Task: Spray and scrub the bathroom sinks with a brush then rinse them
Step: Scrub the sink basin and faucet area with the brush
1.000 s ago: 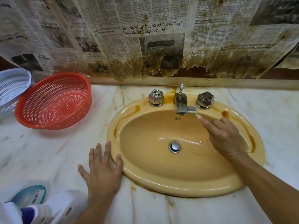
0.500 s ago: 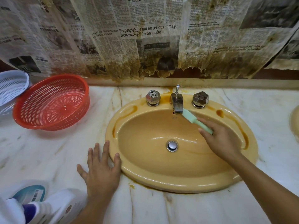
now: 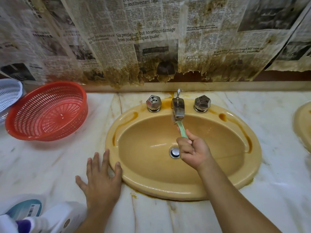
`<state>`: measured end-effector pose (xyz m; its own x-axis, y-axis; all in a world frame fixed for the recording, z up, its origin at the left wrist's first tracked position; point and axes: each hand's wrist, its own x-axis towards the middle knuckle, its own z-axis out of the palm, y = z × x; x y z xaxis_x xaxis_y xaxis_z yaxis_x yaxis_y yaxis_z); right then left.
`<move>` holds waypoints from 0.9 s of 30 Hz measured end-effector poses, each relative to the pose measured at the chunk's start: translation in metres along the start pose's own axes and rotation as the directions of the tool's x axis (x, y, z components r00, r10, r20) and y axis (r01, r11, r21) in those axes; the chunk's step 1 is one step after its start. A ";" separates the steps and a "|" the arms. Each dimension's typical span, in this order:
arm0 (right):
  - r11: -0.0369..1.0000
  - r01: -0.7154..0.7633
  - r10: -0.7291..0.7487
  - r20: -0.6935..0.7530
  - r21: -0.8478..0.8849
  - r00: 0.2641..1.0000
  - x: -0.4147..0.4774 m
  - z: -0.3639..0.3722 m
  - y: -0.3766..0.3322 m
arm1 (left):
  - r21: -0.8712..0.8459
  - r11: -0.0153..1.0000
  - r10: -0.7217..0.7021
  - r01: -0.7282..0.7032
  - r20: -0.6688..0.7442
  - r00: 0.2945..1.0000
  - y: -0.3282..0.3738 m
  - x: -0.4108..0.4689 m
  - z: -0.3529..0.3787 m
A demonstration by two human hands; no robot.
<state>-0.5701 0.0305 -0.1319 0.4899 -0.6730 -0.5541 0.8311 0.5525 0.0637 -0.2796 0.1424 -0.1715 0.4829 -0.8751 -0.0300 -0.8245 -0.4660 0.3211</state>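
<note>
A yellow oval sink [image 3: 151, 185] is set in a white marble counter [image 3: 50, 165]. My right hand [image 3: 195, 152] grips a green-handled brush [image 3: 182, 130] over the basin, and its blurred head touches the left side of the metal faucet spout [image 3: 178, 109]. Two faceted metal knobs [image 3: 153, 103] [image 3: 202, 103] flank the spout. A metal drain plug [image 3: 174, 152] lies just left of my right hand. My left hand [image 3: 101, 179] rests flat on the counter, thumb against the sink's left rim. A white spray bottle [image 3: 55, 217] lies at the bottom left.
A red plastic colander [image 3: 48, 111] leans on the counter at left, with a white one [image 3: 8, 96] behind it. Stained newspaper [image 3: 151, 39] covers the back wall. A second yellow sink's edge [image 3: 303, 125] shows at the far right.
My right hand has swung the brush from the right of the spout to its underside and left, moving over the drain. My left hand has stayed put.
</note>
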 end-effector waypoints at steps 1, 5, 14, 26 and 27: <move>0.999 -0.011 0.010 0.022 0.042 1.000 0.001 -0.004 0.003 | -0.003 1.000 0.001 -0.001 -0.003 1.000 0.000 0.000 0.000; 0.989 -0.033 0.026 0.047 0.146 0.999 0.010 -0.006 0.006 | 0.001 1.000 0.001 -0.001 -0.006 1.000 0.000 0.000 0.000; 0.977 -0.034 0.027 0.035 0.212 0.999 0.020 -0.001 0.002 | 0.003 1.000 0.000 0.000 0.008 1.000 -0.001 0.000 0.001; 0.975 -0.006 0.012 -0.027 0.221 1.000 0.022 0.018 0.008 | -0.011 1.000 0.000 0.000 0.011 1.000 -0.002 -0.002 0.001; 0.973 -0.008 0.014 -0.026 0.230 1.000 0.020 0.017 0.008 | -0.010 1.000 0.001 -0.001 0.009 1.000 -0.002 -0.001 0.001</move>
<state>-0.5494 0.0126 -0.1281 0.4945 -0.6524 -0.5743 0.8656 0.4298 0.2571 -0.2791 0.1441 -0.1728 0.4792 -0.8769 -0.0379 -0.8223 -0.4636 0.3301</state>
